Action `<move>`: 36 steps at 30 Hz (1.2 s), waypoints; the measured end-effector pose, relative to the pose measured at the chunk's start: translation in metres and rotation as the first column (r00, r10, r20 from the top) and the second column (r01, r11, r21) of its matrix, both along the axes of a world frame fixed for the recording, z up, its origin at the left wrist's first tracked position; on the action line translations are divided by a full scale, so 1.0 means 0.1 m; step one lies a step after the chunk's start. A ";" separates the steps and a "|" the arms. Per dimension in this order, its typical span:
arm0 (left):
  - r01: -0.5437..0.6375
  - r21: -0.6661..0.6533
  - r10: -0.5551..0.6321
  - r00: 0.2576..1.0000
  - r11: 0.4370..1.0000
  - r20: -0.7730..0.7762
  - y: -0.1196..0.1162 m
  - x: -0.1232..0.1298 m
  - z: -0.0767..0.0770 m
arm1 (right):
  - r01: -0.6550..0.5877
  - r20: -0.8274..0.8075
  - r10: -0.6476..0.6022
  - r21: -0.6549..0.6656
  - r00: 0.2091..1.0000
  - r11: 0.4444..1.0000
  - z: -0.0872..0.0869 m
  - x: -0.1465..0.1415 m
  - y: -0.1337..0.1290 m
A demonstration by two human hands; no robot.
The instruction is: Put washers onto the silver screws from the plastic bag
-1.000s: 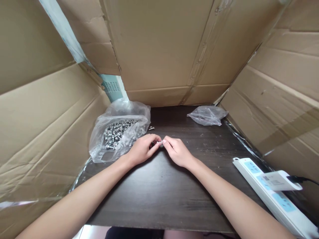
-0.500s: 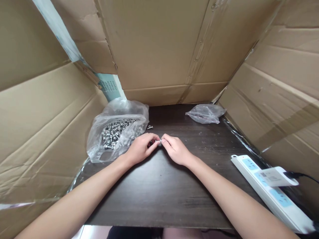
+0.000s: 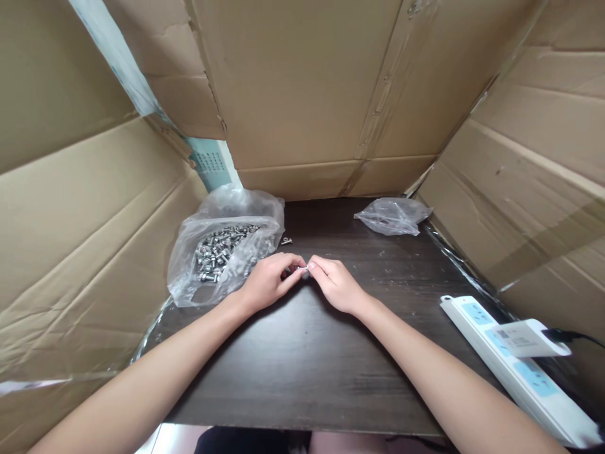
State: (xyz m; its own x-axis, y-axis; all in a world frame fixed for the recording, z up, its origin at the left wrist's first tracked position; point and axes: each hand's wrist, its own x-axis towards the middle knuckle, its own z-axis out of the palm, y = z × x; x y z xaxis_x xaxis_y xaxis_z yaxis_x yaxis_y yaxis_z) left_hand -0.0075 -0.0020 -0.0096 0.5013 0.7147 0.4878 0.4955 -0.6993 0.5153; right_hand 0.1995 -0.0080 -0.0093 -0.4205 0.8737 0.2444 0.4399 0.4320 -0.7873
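Observation:
Over the middle of the dark table, my left hand (image 3: 274, 277) and my right hand (image 3: 334, 284) meet at the fingertips. Between them is a small silver bolt (image 3: 303, 268), mostly covered by the fingers. My left thumb and fingers pinch one end of it. The right thumb and forefinger are closed on the other end; whether a nut or washer sits there is too small to tell. Just beyond my left hand lies a loose bolt (image 3: 287, 241) with a ring-like piece against it. An open clear plastic bag (image 3: 182, 277) full of silver bolts (image 3: 222, 249) stands beside my left hand.
Another clear plastic bag (image 3: 393, 215) lies at the back right of the table (image 3: 302, 372). A white power strip (image 3: 520, 372) with a white plug-in adapter (image 3: 529, 337) and black cable runs along the right side. Cardboard walls (image 3: 302, 88) enclose the back and both sides.
The whole view has shifted slightly. Both hands stay together at the bolt, with only a very small movement of the fingers.

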 end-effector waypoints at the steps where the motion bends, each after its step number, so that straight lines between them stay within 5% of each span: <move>1: -0.001 -0.007 0.001 1.000 1.000 0.003 0.00 0.00 0.00 | 0.001 -0.002 -0.001 -0.001 1.000 1.000 0.00 0.00 0.00; 36: -0.021 -0.041 0.021 1.000 0.999 0.003 0.02 -0.01 -0.01 | 0.018 -0.025 -0.019 -0.056 0.999 0.998 0.05 0.00 0.00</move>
